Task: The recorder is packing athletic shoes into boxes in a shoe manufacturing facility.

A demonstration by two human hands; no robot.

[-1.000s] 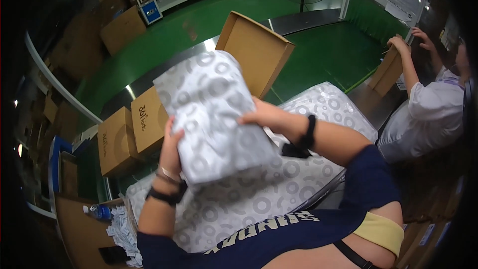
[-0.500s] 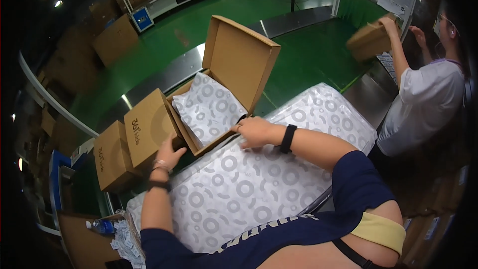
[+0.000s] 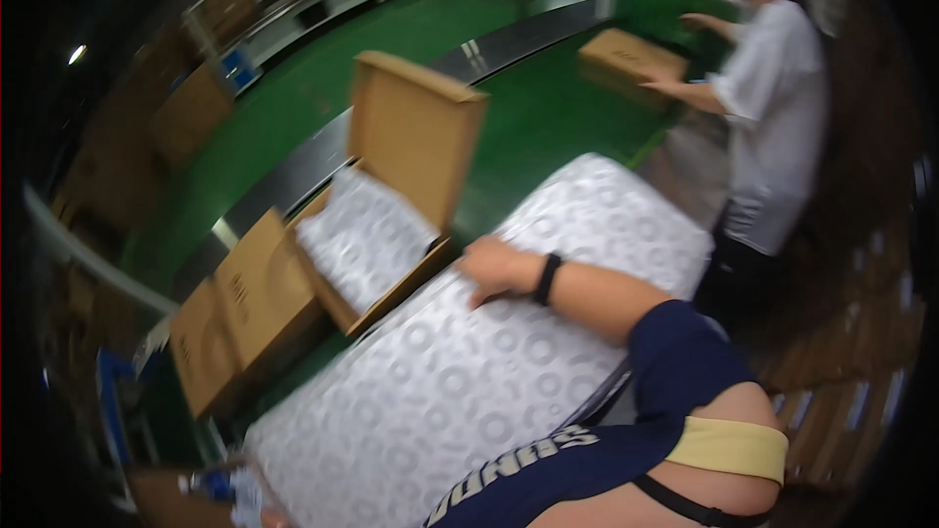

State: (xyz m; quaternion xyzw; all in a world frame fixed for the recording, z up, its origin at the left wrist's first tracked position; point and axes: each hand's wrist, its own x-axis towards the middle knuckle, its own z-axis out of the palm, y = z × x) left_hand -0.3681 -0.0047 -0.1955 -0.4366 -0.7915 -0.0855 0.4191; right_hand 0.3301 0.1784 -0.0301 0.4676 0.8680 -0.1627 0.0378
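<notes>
Right now, the open box (image 3: 411, 137) is sitting just past the far edge of the patterned stack (image 3: 460, 372) in front of you, its lid standing up at the far side. Inside it, a sheet of white wrap (image 3: 357, 235) with grey rings is lying rumpled, filling most of the tray. Your right hand (image 3: 497, 267) is hovering over or resting on the stack, close to the box's near right corner; contact is hard to judge. Its fingers are bending loosely and the thumb is hanging apart, gripping nothing that shows. A black band (image 3: 548, 279) is circling that wrist. Only a blurred sliver of your left hand (image 3: 277, 520) is showing at the lower edge, so I cannot tell whether it is holding anything. Near it, a bottle (image 3: 207, 485) and some pale packets (image 3: 246, 501) are lying, both smeared by blur. To the left of the open box, two closed boxes (image 3: 262, 279) are leaning side by side. Farther off on your right, a co-worker (image 3: 778, 117) in a white shirt is touching another brown box (image 3: 626, 57) with one hand, over a green surface (image 3: 533, 142).
</notes>
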